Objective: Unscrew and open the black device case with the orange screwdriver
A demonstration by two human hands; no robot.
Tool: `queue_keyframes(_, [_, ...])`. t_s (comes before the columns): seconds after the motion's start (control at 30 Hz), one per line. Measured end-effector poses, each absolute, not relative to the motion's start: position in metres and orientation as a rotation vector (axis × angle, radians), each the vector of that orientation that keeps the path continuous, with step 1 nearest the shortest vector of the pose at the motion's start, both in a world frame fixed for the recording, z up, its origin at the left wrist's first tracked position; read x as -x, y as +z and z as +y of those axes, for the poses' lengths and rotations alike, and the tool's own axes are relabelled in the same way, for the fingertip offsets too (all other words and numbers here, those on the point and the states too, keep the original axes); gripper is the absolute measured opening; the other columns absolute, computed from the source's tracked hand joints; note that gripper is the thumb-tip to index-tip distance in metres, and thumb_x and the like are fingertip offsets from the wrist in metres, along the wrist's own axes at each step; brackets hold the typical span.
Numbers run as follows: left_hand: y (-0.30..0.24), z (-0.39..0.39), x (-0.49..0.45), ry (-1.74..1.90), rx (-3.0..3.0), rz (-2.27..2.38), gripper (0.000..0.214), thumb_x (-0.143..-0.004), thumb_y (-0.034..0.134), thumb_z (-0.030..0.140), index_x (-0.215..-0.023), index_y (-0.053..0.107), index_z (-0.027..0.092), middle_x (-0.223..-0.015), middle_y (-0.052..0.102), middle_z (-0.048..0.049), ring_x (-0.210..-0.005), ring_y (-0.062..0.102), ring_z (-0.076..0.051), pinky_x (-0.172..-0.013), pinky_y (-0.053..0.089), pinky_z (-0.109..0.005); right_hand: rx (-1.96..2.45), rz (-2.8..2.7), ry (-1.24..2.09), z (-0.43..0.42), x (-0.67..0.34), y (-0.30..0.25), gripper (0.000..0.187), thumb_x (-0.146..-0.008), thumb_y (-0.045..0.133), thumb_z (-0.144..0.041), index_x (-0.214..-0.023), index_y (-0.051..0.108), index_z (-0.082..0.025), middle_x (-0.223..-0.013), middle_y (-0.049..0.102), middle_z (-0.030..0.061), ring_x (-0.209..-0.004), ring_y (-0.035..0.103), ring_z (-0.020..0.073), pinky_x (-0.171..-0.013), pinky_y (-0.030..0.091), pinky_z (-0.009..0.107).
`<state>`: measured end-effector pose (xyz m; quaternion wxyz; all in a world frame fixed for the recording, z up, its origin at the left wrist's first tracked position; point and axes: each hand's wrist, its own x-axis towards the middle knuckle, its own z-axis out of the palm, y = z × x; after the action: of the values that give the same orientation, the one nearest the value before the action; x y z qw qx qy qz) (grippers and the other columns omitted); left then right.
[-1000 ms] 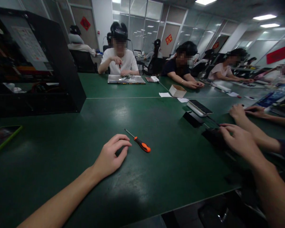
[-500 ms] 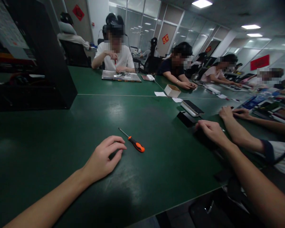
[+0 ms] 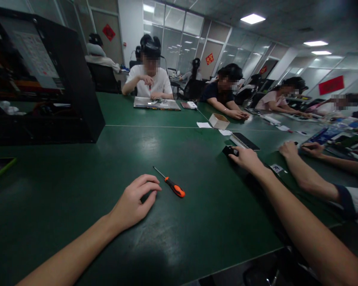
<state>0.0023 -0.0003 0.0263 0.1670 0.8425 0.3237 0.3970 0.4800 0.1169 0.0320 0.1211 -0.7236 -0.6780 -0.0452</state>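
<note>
My left hand rests on the green table with its fingers loosely curled and apart, holding nothing. Just right of its fingertips lies a screwdriver with an orange and black handle, its thin shaft pointing away to the left. Farther right, my right hand is closed over a small black object. My fingers cover most of it, so its kind is unclear. Right behind that hand lies a flat device with a dark top.
A black computer case stands open at the left, near a green-edged item. An open white box and paper pieces lie farther back. A co-worker's forearm rests close on my right. Another person works at a panel opposite.
My right hand has moved left onto the black object, covering most of it. My left hand and the screwdriver stay in place on the table; the view has shifted slightly.
</note>
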Motion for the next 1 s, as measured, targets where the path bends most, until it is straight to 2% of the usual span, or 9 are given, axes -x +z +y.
queue_keyframes(0.1, [0.027, -0.001, -0.003, 1.132, -2.384, 0.902, 0.019, -0.096, 0.053, 0.011, -0.1, 0.07, 0.02, -0.11, 0.068, -0.0071, -0.101, 0.068, -0.02, -0.091, 0.054, -0.034, 2.069, -1.986, -0.126, 0.113, -0.456, 0.03, 0.047, -0.091, 0.06, -0.03, -0.129, 0.069, -0.004, -0.11, 0.075, 0.0263, -0.101, 0.072, 0.0401, -0.09, 0.054, 0.05])
queue_keyframes(0.2, [0.029, -0.002, -0.003, 1.156, -2.334, 0.928, 0.019, -0.097, 0.052, 0.013, -0.1, 0.069, 0.02, -0.109, 0.068, -0.0071, -0.101, 0.067, -0.02, -0.091, 0.054, -0.035, 1.913, -2.045, -0.094, 0.099, -0.424, 0.039, 0.046, -0.094, 0.058, -0.029, -0.133, 0.067, -0.007, -0.122, 0.072, 0.0228, -0.111, 0.07, 0.0364, -0.097, 0.053, 0.048])
queue_keyframes(0.33, [0.028, 0.002, 0.0, 1.282, -2.162, 1.114, 0.023, -0.096, 0.057, 0.02, -0.119, 0.062, 0.021, -0.116, 0.067, -0.0091, -0.108, 0.066, -0.024, -0.092, 0.054, -0.04, 1.6, -2.143, -0.07, 0.066, -0.352, 0.06, 0.046, -0.1, 0.053, -0.033, -0.143, 0.059, -0.019, -0.138, 0.065, 0.0139, -0.12, 0.066, 0.0277, -0.104, 0.052, 0.044])
queue_keyframes(0.37, [0.028, 0.003, 0.003, 1.324, -2.109, 1.152, 0.03, -0.095, 0.059, 0.022, -0.125, 0.058, 0.022, -0.12, 0.066, -0.01, -0.111, 0.065, -0.025, -0.093, 0.054, -0.041, 1.485, -2.182, -0.05, 0.056, -0.329, 0.064, 0.045, -0.101, 0.053, -0.035, -0.144, 0.059, -0.023, -0.139, 0.064, 0.0115, -0.121, 0.065, 0.0262, -0.104, 0.052, 0.044])
queue_keyframes(0.47, [0.029, 0.009, 0.012, 1.374, -2.031, 1.155, 0.047, -0.092, 0.063, 0.027, -0.136, 0.049, 0.022, -0.129, 0.062, -0.012, -0.118, 0.063, -0.027, -0.096, 0.053, -0.043, 0.938, -2.405, 0.114, 0.03, -0.258, 0.065, 0.042, -0.101, 0.055, -0.034, -0.14, 0.061, -0.019, -0.134, 0.065, 0.0176, -0.119, 0.064, 0.0272, -0.101, 0.054, 0.046])
queue_keyframes(0.57, [0.036, 0.015, 0.022, 1.204, -2.132, 1.098, 0.034, -0.089, 0.066, 0.027, -0.123, 0.06, 0.02, -0.119, 0.067, -0.0097, -0.11, 0.066, -0.025, -0.093, 0.054, -0.039, 0.714, -2.577, 0.25, 0.02, -0.206, 0.051, 0.036, -0.101, 0.055, -0.035, -0.131, 0.065, -0.018, -0.13, 0.067, 0.0174, -0.115, 0.066, 0.0258, -0.098, 0.055, 0.043])
queue_keyframes(0.67, [0.042, 0.018, 0.027, 1.017, -2.231, 1.049, 0.015, -0.09, 0.065, 0.024, -0.104, 0.068, 0.02, -0.105, 0.071, -0.0066, -0.098, 0.068, -0.022, -0.088, 0.055, -0.035, 0.687, -2.635, 0.266, 0.023, -0.191, 0.04, 0.042, -0.101, 0.056, -0.037, -0.136, 0.059, -0.015, -0.135, 0.063, 0.0178, -0.12, 0.062, 0.0272, -0.102, 0.053, 0.044])
queue_keyframes(0.83, [0.04, 0.018, 0.023, 0.915, -2.262, 1.072, 0.023, -0.086, 0.071, 0.026, -0.109, 0.071, 0.022, -0.111, 0.072, -0.0061, -0.102, 0.069, -0.023, -0.093, 0.053, -0.037, 0.932, -2.569, 0.193, 0.02, -0.235, 0.044, 0.06, -0.094, 0.062, -0.053, -0.138, 0.054, -0.014, -0.136, 0.06, 0.0201, -0.12, 0.059, 0.0325, -0.098, 0.052, 0.051])
queue_keyframes(1.0, [0.038, 0.015, 0.017, 0.888, -2.226, 1.1, 0.023, -0.086, 0.072, 0.026, -0.109, 0.073, 0.022, -0.11, 0.073, -0.0062, -0.101, 0.069, -0.023, -0.093, 0.054, -0.037, 1.268, -2.537, 0.321, 0.007, -0.264, 0.039, 0.041, -0.098, 0.06, -0.034, -0.134, 0.057, -0.016, -0.111, 0.067, 0.0138, -0.096, 0.066, 0.027, -0.082, 0.058, 0.045])
